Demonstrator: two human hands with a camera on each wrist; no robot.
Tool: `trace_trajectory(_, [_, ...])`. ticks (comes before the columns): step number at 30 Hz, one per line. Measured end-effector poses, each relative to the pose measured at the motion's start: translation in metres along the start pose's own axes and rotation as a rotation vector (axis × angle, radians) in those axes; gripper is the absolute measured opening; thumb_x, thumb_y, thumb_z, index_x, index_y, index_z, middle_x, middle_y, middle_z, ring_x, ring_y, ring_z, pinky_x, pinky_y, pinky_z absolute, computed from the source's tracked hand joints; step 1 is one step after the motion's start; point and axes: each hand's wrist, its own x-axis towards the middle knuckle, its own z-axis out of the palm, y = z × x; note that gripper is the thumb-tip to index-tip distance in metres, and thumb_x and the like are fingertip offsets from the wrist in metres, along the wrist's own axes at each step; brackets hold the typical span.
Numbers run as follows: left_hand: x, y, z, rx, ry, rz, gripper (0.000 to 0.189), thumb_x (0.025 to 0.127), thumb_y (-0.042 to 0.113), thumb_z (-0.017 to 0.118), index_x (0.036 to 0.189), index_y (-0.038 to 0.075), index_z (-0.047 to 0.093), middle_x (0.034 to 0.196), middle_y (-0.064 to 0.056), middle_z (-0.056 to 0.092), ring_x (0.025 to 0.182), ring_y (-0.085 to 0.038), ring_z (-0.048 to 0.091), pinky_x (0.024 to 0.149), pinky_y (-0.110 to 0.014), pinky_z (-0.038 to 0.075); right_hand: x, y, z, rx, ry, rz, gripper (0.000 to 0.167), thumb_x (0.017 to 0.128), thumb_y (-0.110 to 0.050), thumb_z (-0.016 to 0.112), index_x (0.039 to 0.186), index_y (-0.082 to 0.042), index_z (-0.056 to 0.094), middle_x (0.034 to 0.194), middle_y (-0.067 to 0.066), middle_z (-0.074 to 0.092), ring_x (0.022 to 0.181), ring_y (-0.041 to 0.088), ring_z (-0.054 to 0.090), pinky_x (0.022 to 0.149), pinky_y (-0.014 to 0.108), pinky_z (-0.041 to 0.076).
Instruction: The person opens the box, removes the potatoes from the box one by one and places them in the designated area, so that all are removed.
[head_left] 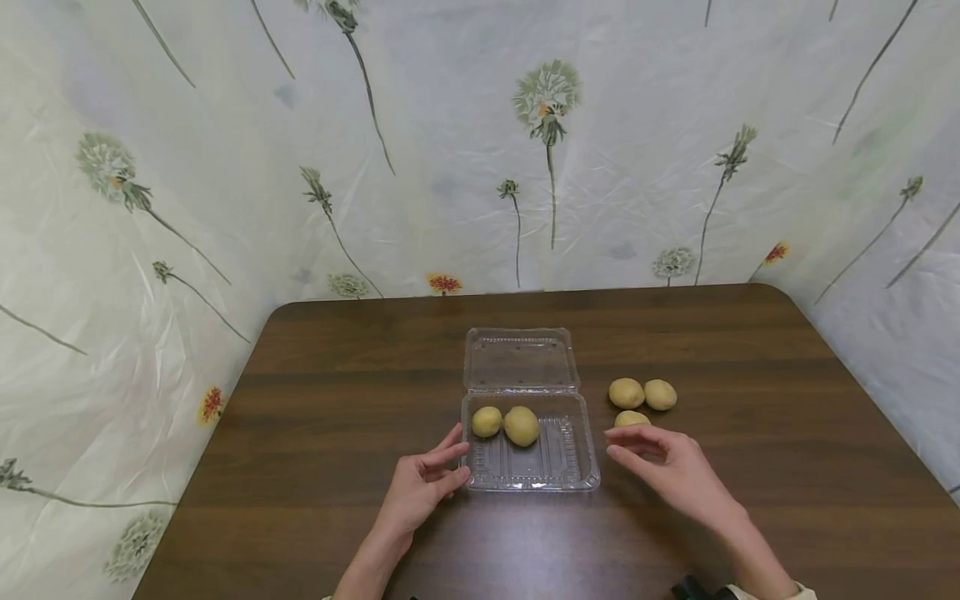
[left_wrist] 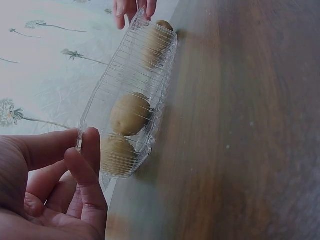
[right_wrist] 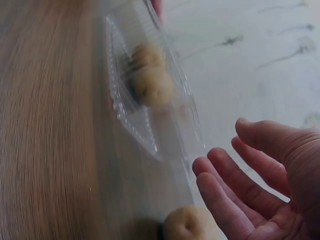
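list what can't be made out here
Head: lower part of the nearest loose potato, behind the right hand.
Right wrist: skin detail of the potatoes in the clear plastic clamshell, blurred.
Right wrist: rest of a loose potato, cut by bottom edge.
Left wrist: most of the right hand, beyond the top edge.

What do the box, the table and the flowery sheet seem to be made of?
Box: probably thin, clear, glossy plastic; the potatoes show through its ribbed walls.
Table: wood or wood-look laminate, I can't tell which, with a soft sheen; dark grain bands run across it.
Sheet: perhaps plastic film or coated cloth; its creases catch shiny highlights.
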Motion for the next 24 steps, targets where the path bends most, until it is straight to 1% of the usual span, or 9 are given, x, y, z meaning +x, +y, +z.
trace_trajectory(9, [-0.001, 0.002, 0.001, -0.010, -0.004, 0.005, 0.038, 0.088, 0.005, 0.072, 0.124, -0.001, 0.065, 0.146, 0.000, 0.048, 0.075, -0.011, 0.059, 0.062, -0.021, 0.045, 0.004, -0.011, 0.007, 0.066, -0.030, -0.016, 0.025, 0.090, -0.028, 0.072, 0.112, -0.015, 0.071, 0.105, -0.004, 0.071, 0.093, 0.013, 0.067, 0.074, 0.027, 0.053])
trace_trajectory(15, [-0.001, 0.003, 0.001, -0.032, -0.004, 0.004, 0.038, 0.088, 0.005, 0.072, 0.125, -0.001, 0.065, 0.147, -0.002, 0.046, 0.073, -0.011, 0.057, 0.062, -0.021, 0.045, 0.007, -0.013, 0.010, 0.060, -0.027, -0.038, 0.026, 0.090, -0.027, 0.072, 0.112, -0.013, 0.072, 0.105, -0.006, 0.071, 0.093, 0.014, 0.067, 0.075, 0.027, 0.053])
trace_trajectory(19, [-0.001, 0.002, 0.001, -0.036, -0.004, -0.002, 0.038, 0.088, 0.005, 0.072, 0.125, -0.001, 0.065, 0.147, -0.001, 0.045, 0.073, -0.011, 0.057, 0.061, -0.022, 0.045, 0.009, -0.015, 0.011, 0.048, -0.015, -0.043, 0.026, 0.090, -0.028, 0.072, 0.111, -0.012, 0.072, 0.104, -0.007, 0.071, 0.091, 0.012, 0.067, 0.075, 0.028, 0.054])
trace_trajectory(24, [-0.001, 0.003, 0.001, -0.034, -0.002, 0.004, 0.038, 0.088, 0.005, 0.072, 0.125, -0.001, 0.065, 0.147, -0.002, 0.046, 0.074, -0.011, 0.057, 0.061, -0.022, 0.045, 0.011, -0.018, 0.015, 0.088, -0.040, -0.048, 0.028, 0.090, -0.025, 0.073, 0.112, -0.008, 0.071, 0.106, -0.002, 0.070, 0.095, 0.012, 0.067, 0.076, 0.027, 0.054])
